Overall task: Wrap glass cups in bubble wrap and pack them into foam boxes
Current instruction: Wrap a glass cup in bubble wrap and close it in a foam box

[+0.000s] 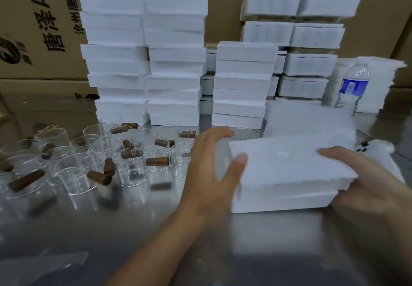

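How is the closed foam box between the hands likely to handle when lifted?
Probably light for its size: the foam box looks like white expanded foam. Likely stiff, its edges run straight between left hand and right hand. The separate lid might shift unless pinched.

Matt white foam, fine-grained, torn rough along the lid edge of the foam box; same chalky foam in the stacked boxes. Clear glossy glass cups, smooth brown wooden handles. Brushed steel table, dully reflective. Matt brown cardboard cartons. Clear plastic bottle, glossy blue label
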